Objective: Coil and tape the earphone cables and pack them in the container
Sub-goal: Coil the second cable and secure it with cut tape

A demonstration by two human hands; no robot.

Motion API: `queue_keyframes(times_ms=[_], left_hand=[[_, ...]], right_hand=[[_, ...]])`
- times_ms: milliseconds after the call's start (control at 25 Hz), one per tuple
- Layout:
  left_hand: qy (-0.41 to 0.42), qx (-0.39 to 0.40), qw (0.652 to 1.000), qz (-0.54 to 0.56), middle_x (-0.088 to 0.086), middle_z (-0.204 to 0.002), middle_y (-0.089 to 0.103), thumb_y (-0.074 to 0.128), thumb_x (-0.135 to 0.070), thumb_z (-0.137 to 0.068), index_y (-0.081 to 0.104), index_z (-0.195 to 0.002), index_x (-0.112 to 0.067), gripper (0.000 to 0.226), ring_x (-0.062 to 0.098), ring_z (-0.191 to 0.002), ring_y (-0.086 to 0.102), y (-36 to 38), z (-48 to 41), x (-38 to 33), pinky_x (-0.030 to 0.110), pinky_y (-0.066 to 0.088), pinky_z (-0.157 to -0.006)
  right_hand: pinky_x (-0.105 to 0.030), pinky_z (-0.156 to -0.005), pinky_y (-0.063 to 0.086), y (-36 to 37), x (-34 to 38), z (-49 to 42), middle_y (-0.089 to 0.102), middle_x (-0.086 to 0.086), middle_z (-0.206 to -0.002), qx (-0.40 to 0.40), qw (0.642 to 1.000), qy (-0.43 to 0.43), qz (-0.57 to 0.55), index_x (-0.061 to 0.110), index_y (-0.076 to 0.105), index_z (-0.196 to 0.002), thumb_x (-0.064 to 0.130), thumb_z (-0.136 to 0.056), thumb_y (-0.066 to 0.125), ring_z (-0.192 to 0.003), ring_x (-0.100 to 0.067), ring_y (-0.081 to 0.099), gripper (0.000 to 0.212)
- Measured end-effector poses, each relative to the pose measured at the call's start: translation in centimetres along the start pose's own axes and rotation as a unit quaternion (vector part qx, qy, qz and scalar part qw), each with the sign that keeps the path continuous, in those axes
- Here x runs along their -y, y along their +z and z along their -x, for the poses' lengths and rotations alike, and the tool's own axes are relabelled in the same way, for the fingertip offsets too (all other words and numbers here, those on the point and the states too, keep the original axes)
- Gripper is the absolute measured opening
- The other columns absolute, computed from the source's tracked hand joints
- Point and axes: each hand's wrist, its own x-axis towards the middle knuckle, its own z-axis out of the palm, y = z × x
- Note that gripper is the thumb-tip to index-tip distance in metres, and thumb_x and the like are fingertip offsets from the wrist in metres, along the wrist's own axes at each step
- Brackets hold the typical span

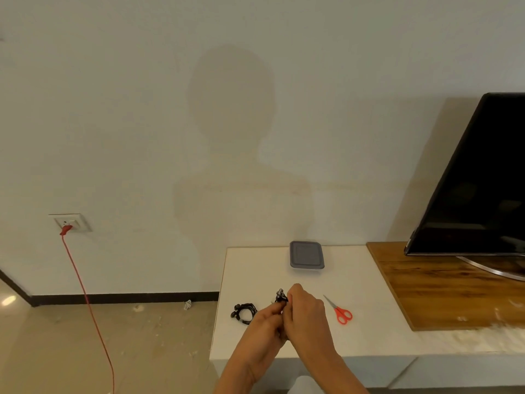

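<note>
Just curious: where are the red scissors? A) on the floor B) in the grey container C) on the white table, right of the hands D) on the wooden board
C: the red scissors lie on the white table, beside the right hand.

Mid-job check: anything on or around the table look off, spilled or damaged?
Nothing spilled or damaged. The left hand and right hand grip one earphone bundle; a coiled set lies left of them, scissors right, lidded container behind. Only oddity: debris scraps on the floor.
</note>
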Motion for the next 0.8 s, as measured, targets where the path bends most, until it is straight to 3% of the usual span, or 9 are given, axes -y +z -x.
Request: queue_keyframes(times_ms=[120, 320, 400, 480, 520, 560, 640, 720, 800], left_hand=[[0.010, -0.047, 0.997, 0.054, 0.019, -0.080, 0.065, 0.041, -0.008, -0.095, 0.070, -0.085, 0.001, 0.032, 0.022, -0.072, 0.061, 0.4, 0.1, 0.0, 0.033, 0.050, -0.071], [0.074, -0.096, 0.991, -0.047, 0.015, -0.086, 0.073, 0.046, -0.014, -0.099, 0.071, -0.104, -0.002, 0.028, 0.019, -0.076, 0.066, -0.3, -0.1, 0.0, 0.028, 0.052, -0.071], [0.077, -0.110, 0.990, -0.030, 0.012, -0.087, 0.073, 0.046, -0.015, -0.099, 0.070, -0.106, -0.004, 0.027, 0.017, -0.077, 0.066, -0.9, -0.2, -0.1, 0.026, 0.052, -0.074], [0.070, -0.110, 0.991, 0.038, 0.009, -0.077, 0.067, 0.043, -0.013, -0.100, 0.067, -0.109, -0.001, 0.029, 0.016, -0.069, 0.060, -1.3, -0.2, -0.3, 0.025, 0.050, -0.072], [0.064, -0.105, 0.990, 0.068, 0.008, -0.073, 0.063, 0.042, -0.012, -0.100, 0.067, -0.110, 0.001, 0.030, 0.016, -0.065, 0.056, -1.4, -0.2, -0.4, 0.026, 0.048, -0.071], [0.056, -0.102, 0.989, 0.091, 0.007, -0.071, 0.059, 0.041, -0.012, -0.100, 0.066, -0.110, 0.002, 0.031, 0.016, -0.063, 0.054, -1.4, -0.3, -0.4, 0.027, 0.046, -0.072], [0.037, -0.093, 0.986, 0.131, 0.007, -0.069, 0.055, 0.041, -0.013, -0.100, 0.068, -0.108, 0.001, 0.031, 0.014, -0.059, 0.052, -1.3, -0.2, -0.4, 0.029, 0.045, -0.074], [0.026, -0.084, 0.983, 0.162, 0.006, -0.068, 0.054, 0.040, -0.014, -0.100, 0.069, -0.106, -0.001, 0.032, 0.014, -0.058, 0.052, -1.4, 0.0, -0.1, 0.031, 0.045, -0.076], [0.030, -0.094, 0.982, 0.164, 0.007, -0.067, 0.053, 0.039, -0.014, -0.100, 0.069, -0.107, -0.001, 0.033, 0.014, -0.057, 0.051, -2.0, -0.1, 0.2, 0.031, 0.044, -0.075]], right_hand=[[-0.027, -0.060, 0.048, 0.0, 0.0, 0.5, 0.057, 0.006, -0.072, -0.013, 0.998, 0.016, -0.065, 0.028, 0.036, -0.079, 0.016, -0.092, 0.051, -0.070, -0.016, 0.057, 0.023], [-0.016, -0.069, 0.055, -2.0, -0.4, 0.8, 0.069, 0.012, -0.088, 0.098, 0.973, -0.025, -0.209, 0.037, 0.048, -0.085, 0.009, -0.088, 0.057, -0.081, -0.006, 0.067, 0.029], [-0.012, -0.072, 0.052, -3.2, -1.1, 0.4, 0.071, 0.012, -0.094, 0.086, 0.958, -0.022, -0.271, 0.032, 0.057, -0.088, 0.008, -0.089, 0.056, -0.089, -0.004, 0.067, 0.024], [-0.007, -0.066, 0.048, -3.2, -2.5, -0.3, 0.067, 0.014, -0.092, 0.004, 0.959, 0.050, -0.279, 0.025, 0.058, -0.089, 0.017, -0.091, 0.060, -0.090, -0.006, 0.064, 0.009], [-0.007, -0.065, 0.047, -3.0, -3.0, -0.6, 0.064, 0.014, -0.093, 0.013, 0.956, 0.105, -0.274, 0.023, 0.057, -0.093, 0.027, -0.090, 0.061, -0.091, -0.006, 0.062, 0.005], [-0.010, -0.069, 0.048, -2.5, -3.3, -1.0, 0.062, 0.012, -0.096, 0.069, 0.942, 0.162, -0.285, 0.022, 0.056, -0.099, 0.038, -0.089, 0.060, -0.093, -0.007, 0.060, 0.019], [-0.028, -0.079, 0.056, -1.1, -4.1, -1.7, 0.063, -0.001, -0.106, 0.201, 0.875, 0.263, -0.353, 0.020, 0.055, -0.107, 0.052, -0.086, 0.058, -0.099, -0.018, 0.063, 0.039], [-0.035, -0.079, 0.057, -0.2, -4.4, -1.9, 0.064, -0.013, -0.104, 0.253, 0.815, 0.308, -0.420, 0.009, 0.058, -0.105, 0.039, -0.089, 0.061, -0.092, -0.025, 0.064, 0.033], [-0.033, -0.071, 0.056, 0.2, -5.0, -2.1, 0.065, -0.016, -0.092, 0.197, 0.825, 0.315, -0.425, 0.004, 0.058, -0.104, 0.013, -0.090, 0.061, -0.077, -0.022, 0.062, 0.017]])
